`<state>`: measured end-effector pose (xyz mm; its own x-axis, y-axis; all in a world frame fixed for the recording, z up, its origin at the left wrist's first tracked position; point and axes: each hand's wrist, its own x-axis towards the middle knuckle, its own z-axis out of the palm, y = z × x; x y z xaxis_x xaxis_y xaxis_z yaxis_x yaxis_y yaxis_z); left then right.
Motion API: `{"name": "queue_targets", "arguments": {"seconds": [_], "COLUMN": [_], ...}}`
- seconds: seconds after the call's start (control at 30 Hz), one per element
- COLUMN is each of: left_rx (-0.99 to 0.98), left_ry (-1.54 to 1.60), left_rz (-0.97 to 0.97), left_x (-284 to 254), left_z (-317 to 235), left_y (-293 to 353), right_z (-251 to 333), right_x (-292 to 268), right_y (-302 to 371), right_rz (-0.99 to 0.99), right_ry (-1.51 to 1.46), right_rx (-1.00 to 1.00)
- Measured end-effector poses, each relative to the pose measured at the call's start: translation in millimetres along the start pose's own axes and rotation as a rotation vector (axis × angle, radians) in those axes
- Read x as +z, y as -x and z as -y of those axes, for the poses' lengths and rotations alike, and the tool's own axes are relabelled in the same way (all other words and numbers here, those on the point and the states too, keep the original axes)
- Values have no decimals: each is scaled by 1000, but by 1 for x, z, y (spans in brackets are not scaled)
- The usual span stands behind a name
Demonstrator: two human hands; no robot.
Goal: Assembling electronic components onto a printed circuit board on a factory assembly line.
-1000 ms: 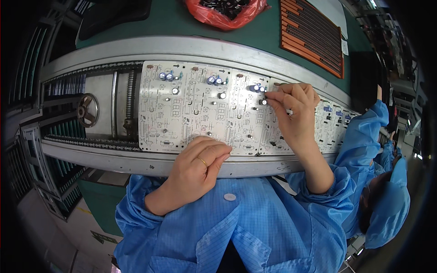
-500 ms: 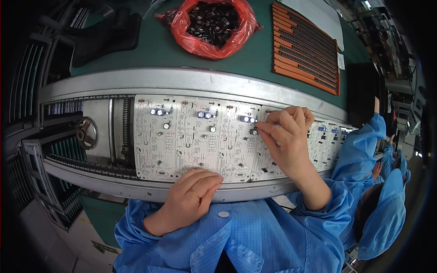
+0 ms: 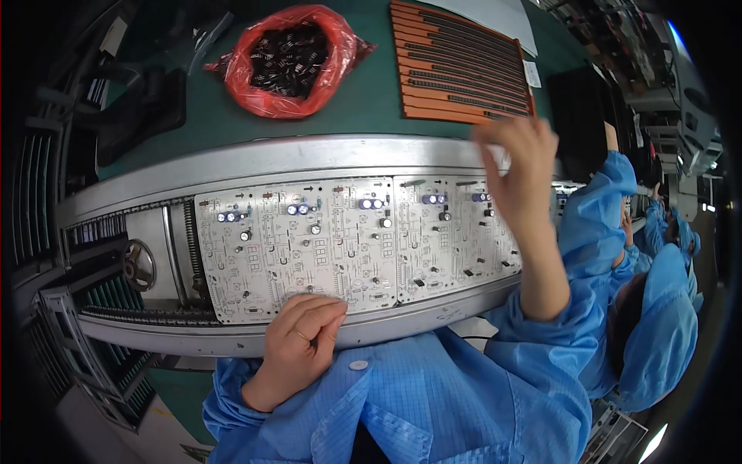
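Observation:
White circuit boards (image 3: 267, 267) lie in a row between the metal rails, carrying small cylindrical capacitors (image 3: 303, 209) and other parts. My left hand (image 3: 297, 348) rests at the near rail, its fingertips by the front edge of the nearest board. Its fingers are curled together, and whatever they may hold is hidden. My right hand (image 3: 522, 174) is raised over the far rail, just below the orange tray (image 3: 429, 110). Motion smears its fingers, so I cannot tell what is in them. Rows of small black parts fill grooves in that tray.
A red plastic bag (image 3: 247, 97) of black components (image 3: 290, 62) sits on the green table (image 3: 209, 116). The far rail (image 3: 309, 158) and near rail (image 3: 417, 321) border the boards. A handwheel (image 3: 139, 264) is at left. A co-worker in blue (image 3: 657, 332) works at right.
My right hand has left the board's capacitors and moved up and away, toward the orange tray. My left hand stays at the near rail. The whole view has shifted.

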<state>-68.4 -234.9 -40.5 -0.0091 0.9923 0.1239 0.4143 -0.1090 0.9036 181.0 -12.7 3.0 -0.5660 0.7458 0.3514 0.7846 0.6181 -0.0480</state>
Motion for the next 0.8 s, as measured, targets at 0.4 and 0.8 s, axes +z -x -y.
{"name": "queue_targets", "arguments": {"seconds": [0.4, 0.8], "left_rx": [-280, -557], "left_ry": [342, 693], "left_rz": [-88, -37], "left_x": [5, 2], "left_z": [-4, -9], "left_y": [14, 3], "right_z": [-70, -80], "right_x": [27, 28], "right_y": [-12, -7], "right_rz": [-10, -62], "right_ry": [211, 37], "right_rx": [-57, -17]}}
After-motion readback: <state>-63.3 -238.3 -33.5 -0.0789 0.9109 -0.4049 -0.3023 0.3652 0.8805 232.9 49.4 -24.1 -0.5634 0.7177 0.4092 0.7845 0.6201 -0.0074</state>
